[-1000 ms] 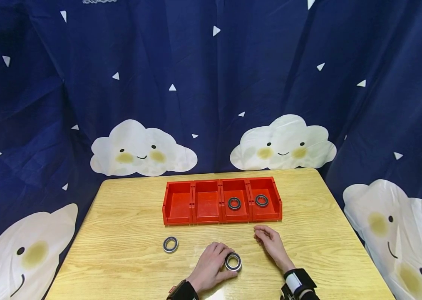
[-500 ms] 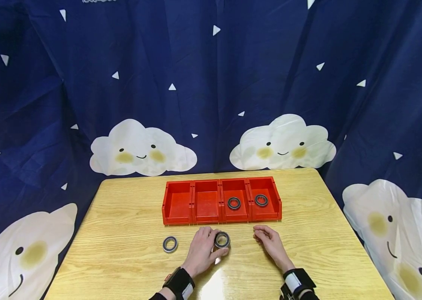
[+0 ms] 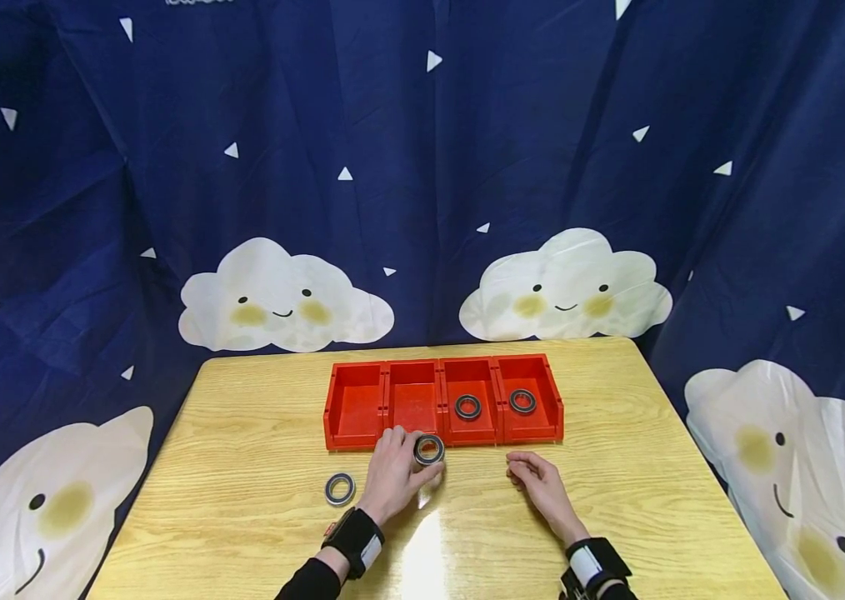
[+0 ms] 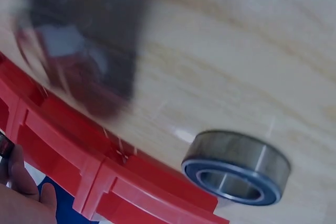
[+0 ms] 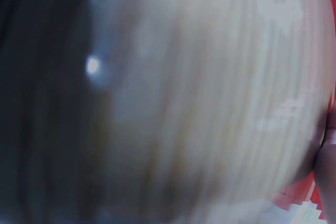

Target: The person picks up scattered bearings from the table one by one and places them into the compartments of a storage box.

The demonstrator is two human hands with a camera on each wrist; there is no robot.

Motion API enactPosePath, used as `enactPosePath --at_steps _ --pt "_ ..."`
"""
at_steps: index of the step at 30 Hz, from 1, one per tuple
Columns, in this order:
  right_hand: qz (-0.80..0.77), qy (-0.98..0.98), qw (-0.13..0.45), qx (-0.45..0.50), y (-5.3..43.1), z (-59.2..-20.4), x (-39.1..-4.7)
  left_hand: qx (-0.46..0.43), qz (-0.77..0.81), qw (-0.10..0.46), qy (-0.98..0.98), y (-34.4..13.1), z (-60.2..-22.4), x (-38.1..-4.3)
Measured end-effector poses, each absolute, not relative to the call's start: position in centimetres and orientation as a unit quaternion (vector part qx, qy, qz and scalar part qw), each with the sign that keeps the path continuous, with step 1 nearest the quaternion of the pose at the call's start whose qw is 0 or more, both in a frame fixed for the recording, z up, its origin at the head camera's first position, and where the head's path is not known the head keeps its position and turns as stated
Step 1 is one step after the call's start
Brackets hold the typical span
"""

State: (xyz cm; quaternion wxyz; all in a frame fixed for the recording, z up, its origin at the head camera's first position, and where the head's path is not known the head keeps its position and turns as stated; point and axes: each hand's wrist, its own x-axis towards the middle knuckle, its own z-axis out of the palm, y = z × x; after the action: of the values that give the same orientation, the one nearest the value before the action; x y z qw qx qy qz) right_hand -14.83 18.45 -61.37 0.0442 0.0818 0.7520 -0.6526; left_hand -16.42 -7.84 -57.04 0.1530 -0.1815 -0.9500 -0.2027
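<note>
My left hand [image 3: 391,479] pinches a ball bearing [image 3: 441,451] between thumb and fingers, close in front of a row of red bins [image 3: 353,443]. In the left wrist view, part of that hand [image 4: 26,195] shows at the lower left, the dark edge of the held bearing at its fingertips. A second, loose bearing [image 3: 330,492] lies flat on the table left of the hand; it is large in the left wrist view. My right hand [image 3: 545,496] rests on the table before the rightmost bin, fingers loosely bent around nothing.
One bearing [image 3: 457,407] lies in the third bin from the left, another [image 3: 512,402] in the rightmost bin. The two left bins show bare floors. The wooden table [image 3: 257,417] ends at a dark blue curtain [image 3: 407,125] with clouds.
My left hand has carried the bearing forward and to the left, from the near middle of the table to the front of the bins. The right hand has stayed put.
</note>
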Motion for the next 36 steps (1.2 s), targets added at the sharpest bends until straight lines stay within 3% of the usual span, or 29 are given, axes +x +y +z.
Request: enactPosePath --at_steps 36 --pt "-0.652 0.752 0.050 0.089 18.4 -61.3 -14.8 -0.141 -0.126 0.163 -0.968 -8.6 -53.5 -22.8"
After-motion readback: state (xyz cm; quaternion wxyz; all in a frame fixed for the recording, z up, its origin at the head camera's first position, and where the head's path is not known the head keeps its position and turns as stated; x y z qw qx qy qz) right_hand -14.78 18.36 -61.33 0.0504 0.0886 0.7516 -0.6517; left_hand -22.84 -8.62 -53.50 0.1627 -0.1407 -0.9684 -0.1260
